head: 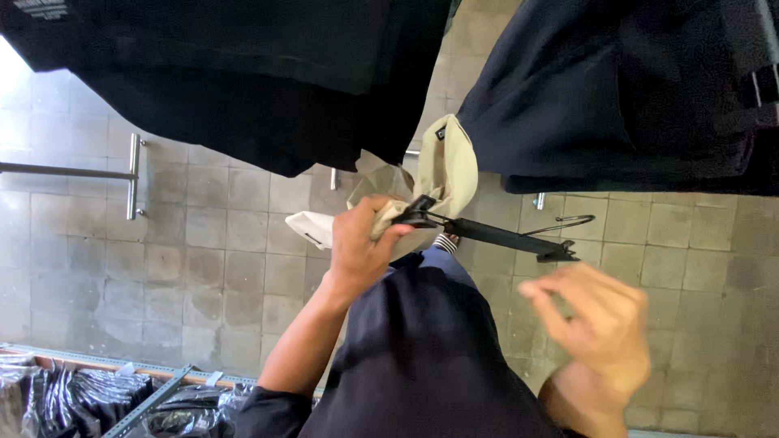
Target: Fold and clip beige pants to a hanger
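**Beige garment clipped to a black hanger, held in the left hand**

At far left, a metal rail [69, 171] runs along the tiled floor [203, 268], with bagged dark clothing [89, 401] on a shelf at the lower edge. Dark garments [243, 73] hang across the top of the view.

The left hand [361, 243] is closed around a beige garment [450, 166] at the point where one clip of a black clip hanger [487, 233] bites the cloth. The garment is pale khaki and bunched, with a small dark tag at its upper edge. The hanger bar extends rightward, its second clip free and its wire hook curving above.

The right hand [600, 324], blurred, is empty, fingers loosely curled, just below the hanger's free end and not touching it.
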